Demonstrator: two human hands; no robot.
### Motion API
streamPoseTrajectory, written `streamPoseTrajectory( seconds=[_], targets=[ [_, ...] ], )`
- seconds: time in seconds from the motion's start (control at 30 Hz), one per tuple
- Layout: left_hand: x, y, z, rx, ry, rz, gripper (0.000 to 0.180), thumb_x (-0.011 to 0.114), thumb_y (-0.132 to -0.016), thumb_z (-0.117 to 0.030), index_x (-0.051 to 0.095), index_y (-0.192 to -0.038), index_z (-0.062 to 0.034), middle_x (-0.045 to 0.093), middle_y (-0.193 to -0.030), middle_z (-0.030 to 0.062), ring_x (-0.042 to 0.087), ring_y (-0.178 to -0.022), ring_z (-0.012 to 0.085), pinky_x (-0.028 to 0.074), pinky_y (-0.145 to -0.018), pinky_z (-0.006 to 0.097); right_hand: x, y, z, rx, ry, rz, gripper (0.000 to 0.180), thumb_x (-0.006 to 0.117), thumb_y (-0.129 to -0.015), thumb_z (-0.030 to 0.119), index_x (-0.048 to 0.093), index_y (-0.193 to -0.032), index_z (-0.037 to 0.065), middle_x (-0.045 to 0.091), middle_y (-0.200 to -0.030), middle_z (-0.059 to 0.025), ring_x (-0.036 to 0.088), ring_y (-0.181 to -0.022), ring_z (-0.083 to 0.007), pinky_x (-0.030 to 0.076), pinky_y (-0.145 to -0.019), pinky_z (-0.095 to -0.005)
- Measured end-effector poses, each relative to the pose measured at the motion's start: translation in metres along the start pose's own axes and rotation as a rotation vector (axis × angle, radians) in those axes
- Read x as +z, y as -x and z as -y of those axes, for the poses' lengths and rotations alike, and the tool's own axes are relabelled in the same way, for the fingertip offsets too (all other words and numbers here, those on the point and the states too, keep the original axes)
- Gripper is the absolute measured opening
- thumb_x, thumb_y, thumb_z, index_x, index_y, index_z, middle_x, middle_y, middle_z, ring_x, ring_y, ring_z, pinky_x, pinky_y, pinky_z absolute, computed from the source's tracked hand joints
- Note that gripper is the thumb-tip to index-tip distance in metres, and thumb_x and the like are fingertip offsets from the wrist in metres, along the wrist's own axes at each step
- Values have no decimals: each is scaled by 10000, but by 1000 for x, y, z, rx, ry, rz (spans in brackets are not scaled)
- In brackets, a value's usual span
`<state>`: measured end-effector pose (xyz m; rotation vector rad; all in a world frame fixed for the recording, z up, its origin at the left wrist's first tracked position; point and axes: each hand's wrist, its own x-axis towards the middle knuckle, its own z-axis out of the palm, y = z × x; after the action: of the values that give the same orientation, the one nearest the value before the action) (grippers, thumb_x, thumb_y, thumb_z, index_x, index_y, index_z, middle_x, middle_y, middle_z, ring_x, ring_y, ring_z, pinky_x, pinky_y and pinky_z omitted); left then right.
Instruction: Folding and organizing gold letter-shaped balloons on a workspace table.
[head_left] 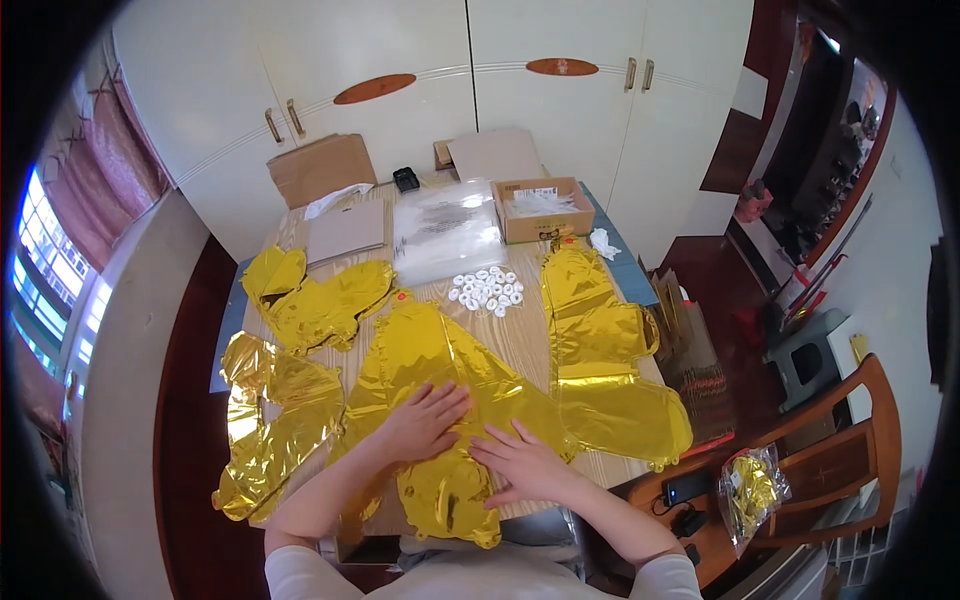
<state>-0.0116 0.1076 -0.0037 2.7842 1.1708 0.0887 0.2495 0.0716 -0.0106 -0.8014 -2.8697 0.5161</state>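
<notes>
Wooden table (520,345) spread with gold foil balloons

A flat gold foil balloon (440,400) lay at the near middle, two more (315,300) (270,420) on the left and a long one (605,360) on the right. Small white rolls (487,289) sat in the centre; farther off lay clear plastic bags (446,232), an open cardboard box (543,208) and a flat brown card (345,232).

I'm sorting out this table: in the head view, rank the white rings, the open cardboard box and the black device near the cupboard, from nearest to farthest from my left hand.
From the left hand:
1. White rings, mid-table, just beyond the gold foil.
2. Open cardboard box, far right of the table.
3. Black device, at the far edge by the cupboard.
</notes>
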Motion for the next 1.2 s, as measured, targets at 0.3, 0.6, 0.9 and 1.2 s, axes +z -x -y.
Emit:
streamPoseTrajectory(
  seconds=[0.3, 0.6, 0.9, 1.2],
  targets=[
    [8, 8, 4, 157, -23, -53, 720, 432, -911, -619, 372, -1467, -166, 302, -1530, 169, 227, -1415, 434, 160, -1132, 600, -4, -1, 6, 47, 39, 44, 903, 677, -719, 649, 448, -1413, 118, 390, -1500, -56, 297, -1422, -269, 192, -1155, -529],
    [14, 16, 6, 151, -33, -63, 868, 429, -840, -737, 319, -1497, -179, 251, -1539, 213, 166, -1412, 492, 103, -1128, 627, -8, -6, 9, 35, 148, 90, 896, 632, -764, 650, 396, -1451, 125, 377, -1508, -61, 278, -1428, -293, 176, -1160, -524],
    [13, 17, 8, 147, -20, -119, 850, 443, -829, -732, 365, -1477, -188, 294, -1527, 193, 214, -1405, 468, 125, -1129, 623, 6, 25, 39, -17, 206, 113, 640, 547, -923, 455, 407, -1438, 102, 390, -1498, -65, 299, -1420, -263, 188, -1161, -507],
    [9, 13, 4, 155, 8, -110, 855, 476, -807, -735, 396, -1459, -188, 336, -1498, 206, 260, -1376, 489, 164, -1113, 632, 30, 55, 50, -167, 232, -224, 407, 651, -817, 229, 637, -1198, 87, 603, -1286, -29, 503, -1275, -202, 297, -1145, -428]
  ],
)
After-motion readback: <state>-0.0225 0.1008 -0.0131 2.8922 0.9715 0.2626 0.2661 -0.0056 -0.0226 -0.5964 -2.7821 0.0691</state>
